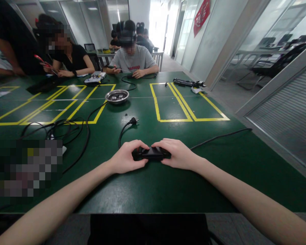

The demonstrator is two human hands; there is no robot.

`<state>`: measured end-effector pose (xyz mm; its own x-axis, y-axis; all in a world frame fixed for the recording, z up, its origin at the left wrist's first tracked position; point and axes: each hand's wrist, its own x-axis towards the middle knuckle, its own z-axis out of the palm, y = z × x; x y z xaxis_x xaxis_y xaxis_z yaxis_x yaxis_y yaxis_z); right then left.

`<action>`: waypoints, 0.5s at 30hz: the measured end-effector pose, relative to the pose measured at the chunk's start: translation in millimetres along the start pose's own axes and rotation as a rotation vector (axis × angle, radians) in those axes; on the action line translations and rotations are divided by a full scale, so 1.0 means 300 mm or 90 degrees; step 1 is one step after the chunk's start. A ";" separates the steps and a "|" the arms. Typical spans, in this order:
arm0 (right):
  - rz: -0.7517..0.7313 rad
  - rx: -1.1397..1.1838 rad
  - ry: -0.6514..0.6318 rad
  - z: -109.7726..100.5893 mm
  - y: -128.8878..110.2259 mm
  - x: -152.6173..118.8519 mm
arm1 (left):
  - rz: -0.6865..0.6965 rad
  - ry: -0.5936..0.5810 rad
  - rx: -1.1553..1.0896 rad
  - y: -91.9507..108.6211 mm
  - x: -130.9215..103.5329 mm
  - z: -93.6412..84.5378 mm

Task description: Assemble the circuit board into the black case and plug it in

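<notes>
Near the front of the green table [168, 190], a small black power adapter [153, 153] sits between my two hands. My left hand [129, 156] grips its left end, thumb on the near side and fingers on top. My right hand [177, 153] closes round the right end in the same way. Just beyond my left hand lies a black plug [133, 121] with bare pins, its cord curving down behind that hand. From behind my right hand a thin black cable [219, 135] runs off to the right. The adapter's ends are partly hidden by my fingers.
A metal bowl [117, 97] with small metal parts stands beyond the plug. Tangled black cables [58, 131] lie at left beside a blurred-out object [30, 170]. Yellow tape [174, 120] marks the tabletop. A black tool-like object [188, 83] lies far right. People sit across the table.
</notes>
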<state>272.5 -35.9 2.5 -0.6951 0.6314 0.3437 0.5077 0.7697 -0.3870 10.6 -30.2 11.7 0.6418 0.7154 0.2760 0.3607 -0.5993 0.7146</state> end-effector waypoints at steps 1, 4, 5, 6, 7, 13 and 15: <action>-0.008 -0.022 -0.007 0.005 0.001 0.000 | -0.009 -0.018 -0.003 0.002 0.000 0.000; -0.028 -0.073 -0.021 0.023 0.003 -0.001 | 0.008 -0.048 0.040 0.001 0.001 0.008; -0.030 -0.084 -0.022 0.027 0.004 -0.001 | 0.019 -0.045 0.072 -0.002 0.003 0.013; -0.028 -0.093 -0.024 0.030 0.005 -0.001 | 0.027 -0.040 0.107 -0.005 0.006 0.018; -0.024 -0.099 -0.028 0.032 0.005 -0.001 | 0.033 -0.036 0.141 -0.008 0.008 0.023; -0.011 -0.072 -0.037 0.023 0.001 -0.002 | 0.069 -0.045 0.265 -0.018 0.012 0.035; -0.015 -0.060 -0.032 0.019 -0.003 -0.002 | 0.075 -0.046 0.280 -0.015 0.009 0.036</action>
<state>269.4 -37.5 -2.2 -0.7308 0.6096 0.3071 0.5354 0.7910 -0.2960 17.9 -29.5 2.3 0.7360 0.6155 0.2820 0.5250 -0.7819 0.3363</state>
